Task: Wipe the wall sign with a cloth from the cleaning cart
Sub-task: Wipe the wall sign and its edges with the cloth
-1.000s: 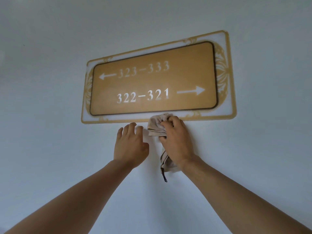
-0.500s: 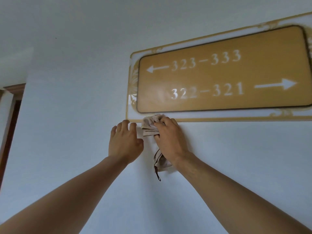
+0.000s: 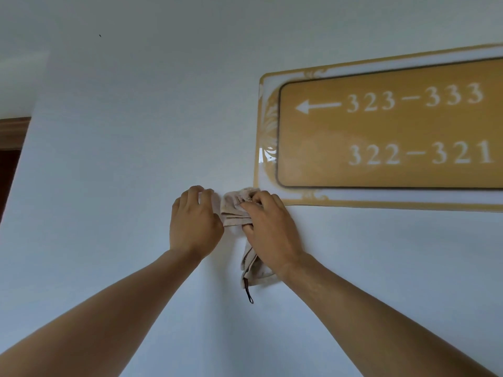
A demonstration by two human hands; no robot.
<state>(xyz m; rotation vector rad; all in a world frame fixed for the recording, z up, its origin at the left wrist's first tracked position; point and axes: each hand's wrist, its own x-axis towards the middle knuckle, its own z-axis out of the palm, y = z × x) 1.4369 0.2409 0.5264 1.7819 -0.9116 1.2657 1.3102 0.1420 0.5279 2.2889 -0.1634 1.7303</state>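
Note:
A gold and white wall sign [image 3: 381, 137] with room numbers and arrows hangs at the upper right, cut off by the right edge. A crumpled beige cloth [image 3: 234, 210] is pressed on the wall at the sign's lower left corner, with a tail and a dark loop hanging below. My right hand [image 3: 269, 229] grips the cloth. My left hand [image 3: 193, 221] lies against the wall just left of the cloth, fingers curled, its thumb side touching the fabric.
The pale wall [image 3: 122, 159] fills most of the view. A dark wooden door frame [image 3: 11, 137] shows at the far left edge.
Both hands and the cloth have slid left along the sign's bottom edge to its lower left corner. The view has turned left, so the sign sits further right.

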